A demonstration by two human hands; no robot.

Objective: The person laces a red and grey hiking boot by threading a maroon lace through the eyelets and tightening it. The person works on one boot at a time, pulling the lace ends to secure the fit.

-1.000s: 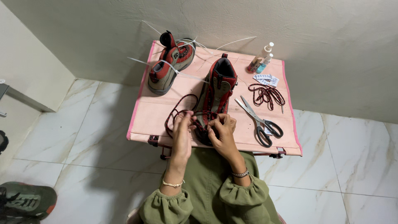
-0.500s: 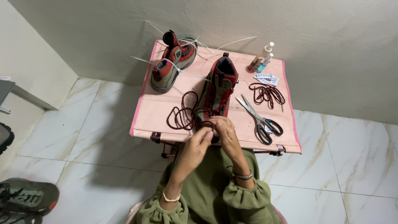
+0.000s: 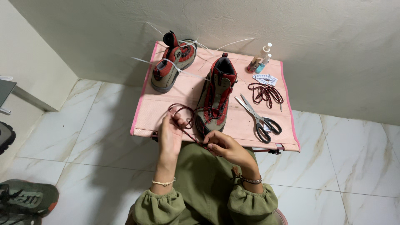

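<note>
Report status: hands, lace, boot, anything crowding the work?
Left hand and right hand both pinch the dark red lace, stretched between them. Near boot upright on pink table. Scissors lie right, apart.

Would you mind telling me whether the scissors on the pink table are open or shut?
Open. The scissors lie flat on the pink table with their blades spread apart in a narrow V.

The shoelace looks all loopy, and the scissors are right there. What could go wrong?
The dark red lace lies in loose loops beside the boot, so it might knot as the left hand and right hand pull it. The scissors lie open next to the boot, so a reaching hand could brush the blades. The boot sits near the pink table's front edge, so a hard tug might drag it off.
</note>
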